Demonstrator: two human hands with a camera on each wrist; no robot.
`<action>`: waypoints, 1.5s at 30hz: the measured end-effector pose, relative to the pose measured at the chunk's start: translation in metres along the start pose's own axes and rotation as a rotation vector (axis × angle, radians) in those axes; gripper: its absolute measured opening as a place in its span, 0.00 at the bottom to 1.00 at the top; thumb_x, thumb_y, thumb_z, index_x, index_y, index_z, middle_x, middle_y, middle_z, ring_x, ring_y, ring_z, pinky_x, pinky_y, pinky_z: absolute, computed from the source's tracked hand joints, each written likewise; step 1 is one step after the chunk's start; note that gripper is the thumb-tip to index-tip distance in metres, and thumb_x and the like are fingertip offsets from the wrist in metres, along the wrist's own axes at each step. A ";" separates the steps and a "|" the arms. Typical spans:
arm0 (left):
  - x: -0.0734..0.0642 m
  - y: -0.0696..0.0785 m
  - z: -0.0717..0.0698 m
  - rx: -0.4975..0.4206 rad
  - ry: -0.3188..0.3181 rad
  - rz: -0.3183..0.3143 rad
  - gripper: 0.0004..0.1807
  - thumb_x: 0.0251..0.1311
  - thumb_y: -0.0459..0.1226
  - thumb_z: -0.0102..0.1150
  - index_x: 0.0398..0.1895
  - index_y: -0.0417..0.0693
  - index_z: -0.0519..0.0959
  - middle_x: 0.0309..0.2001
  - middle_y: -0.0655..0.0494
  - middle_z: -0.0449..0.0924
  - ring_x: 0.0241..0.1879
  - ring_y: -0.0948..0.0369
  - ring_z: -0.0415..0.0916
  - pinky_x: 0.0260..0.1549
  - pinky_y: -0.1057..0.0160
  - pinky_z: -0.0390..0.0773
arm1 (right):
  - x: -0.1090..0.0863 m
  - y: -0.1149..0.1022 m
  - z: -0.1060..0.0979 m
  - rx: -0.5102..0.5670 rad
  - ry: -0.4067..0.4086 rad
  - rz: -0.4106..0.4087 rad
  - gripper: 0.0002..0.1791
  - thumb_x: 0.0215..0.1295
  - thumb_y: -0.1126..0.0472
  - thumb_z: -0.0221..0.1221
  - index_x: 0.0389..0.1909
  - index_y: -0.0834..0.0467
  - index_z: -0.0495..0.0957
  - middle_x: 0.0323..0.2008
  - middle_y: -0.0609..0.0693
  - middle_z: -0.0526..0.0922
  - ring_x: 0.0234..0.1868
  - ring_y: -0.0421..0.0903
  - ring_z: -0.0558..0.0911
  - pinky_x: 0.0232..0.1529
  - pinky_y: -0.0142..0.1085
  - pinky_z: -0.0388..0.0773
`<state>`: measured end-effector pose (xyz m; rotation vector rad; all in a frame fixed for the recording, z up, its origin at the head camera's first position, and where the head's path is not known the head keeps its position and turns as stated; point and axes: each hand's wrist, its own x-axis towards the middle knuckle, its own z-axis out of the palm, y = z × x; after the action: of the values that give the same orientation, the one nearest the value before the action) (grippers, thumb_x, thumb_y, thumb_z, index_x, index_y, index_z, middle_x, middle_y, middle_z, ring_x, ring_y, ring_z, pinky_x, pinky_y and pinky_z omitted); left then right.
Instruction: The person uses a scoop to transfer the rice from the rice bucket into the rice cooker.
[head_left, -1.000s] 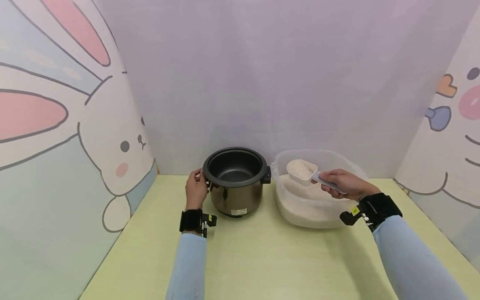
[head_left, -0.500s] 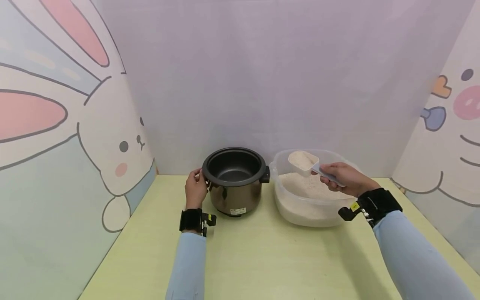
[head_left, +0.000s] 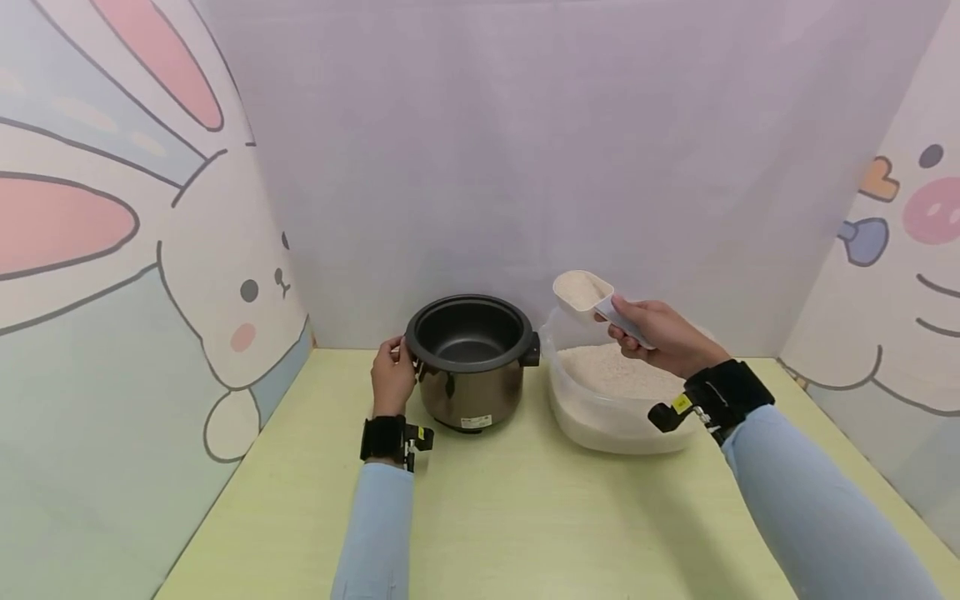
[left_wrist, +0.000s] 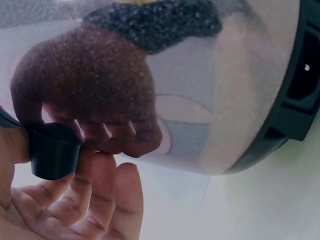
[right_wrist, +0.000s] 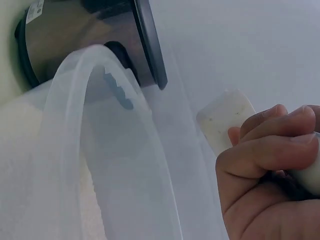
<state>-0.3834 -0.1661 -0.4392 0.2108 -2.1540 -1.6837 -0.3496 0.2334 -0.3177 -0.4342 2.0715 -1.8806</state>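
Observation:
A brown rice cooker [head_left: 471,402] with a dark open inner pot stands at the back of the table. My left hand [head_left: 392,385] grips its left side handle [left_wrist: 55,152], thumb on one side and fingers curled on the other. My right hand [head_left: 663,335] holds a white scoop [head_left: 622,322] by its handle, the bowl heaped with pale, rice-like grains [head_left: 579,289]. The scoop is raised above the left part of a clear plastic bin [head_left: 618,432]. More of the grains [head_left: 626,372] lie in that bin. From the right wrist, the scoop's underside [right_wrist: 225,120] shows beyond the bin rim.
The bin stands just right of the cooker, close to its right handle [head_left: 532,350]. A pale backdrop [head_left: 480,167] rises behind both. Side panels with a cartoon rabbit [head_left: 225,317] and a pink-nosed figure [head_left: 900,317] flank the yellow-green table [head_left: 480,517].
My right hand has lifted the filled scoop up out of the bin and carried it left, toward the cooker. My left hand has stayed on the cooker's handle.

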 end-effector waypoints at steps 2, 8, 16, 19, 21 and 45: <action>0.000 0.000 0.001 0.001 -0.001 0.000 0.22 0.80 0.46 0.47 0.64 0.40 0.75 0.42 0.41 0.80 0.35 0.52 0.77 0.27 0.63 0.74 | 0.005 -0.001 0.007 0.010 0.000 -0.016 0.33 0.83 0.45 0.45 0.65 0.72 0.65 0.32 0.47 0.70 0.27 0.38 0.65 0.27 0.29 0.65; -0.002 -0.002 0.005 0.019 -0.002 0.005 0.21 0.80 0.46 0.47 0.64 0.40 0.75 0.42 0.41 0.81 0.37 0.51 0.78 0.28 0.64 0.74 | 0.016 0.003 0.033 0.010 -0.008 -0.040 0.23 0.85 0.54 0.44 0.62 0.70 0.67 0.32 0.48 0.69 0.27 0.39 0.64 0.27 0.31 0.62; -0.002 -0.001 0.004 0.037 0.014 0.010 0.22 0.81 0.45 0.47 0.64 0.39 0.75 0.42 0.40 0.81 0.37 0.50 0.79 0.27 0.65 0.74 | 0.037 0.008 0.064 -0.037 0.032 -0.097 0.16 0.85 0.58 0.41 0.54 0.69 0.67 0.33 0.51 0.67 0.27 0.40 0.62 0.27 0.32 0.58; -0.002 0.000 0.003 0.030 0.011 0.002 0.21 0.81 0.45 0.47 0.64 0.39 0.75 0.43 0.40 0.81 0.37 0.50 0.79 0.26 0.65 0.75 | 0.043 0.009 0.072 -0.046 0.065 -0.107 0.14 0.85 0.58 0.41 0.50 0.67 0.67 0.33 0.52 0.67 0.27 0.40 0.63 0.26 0.31 0.58; -0.002 0.001 0.004 0.030 0.009 -0.003 0.22 0.80 0.45 0.47 0.64 0.39 0.75 0.43 0.40 0.81 0.36 0.51 0.79 0.26 0.66 0.75 | 0.045 0.009 0.076 -0.049 0.075 -0.111 0.14 0.85 0.58 0.41 0.47 0.66 0.67 0.32 0.51 0.67 0.27 0.40 0.63 0.26 0.32 0.58; 0.000 0.004 0.000 0.041 0.022 0.002 0.22 0.81 0.45 0.46 0.65 0.39 0.75 0.44 0.39 0.81 0.39 0.48 0.79 0.26 0.65 0.74 | 0.062 0.005 0.093 -0.299 0.206 -0.136 0.15 0.84 0.58 0.44 0.41 0.66 0.69 0.28 0.51 0.67 0.23 0.42 0.62 0.24 0.34 0.60</action>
<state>-0.3829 -0.1645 -0.4356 0.2367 -2.1730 -1.6300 -0.3668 0.1237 -0.3327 -0.4786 2.5343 -1.7554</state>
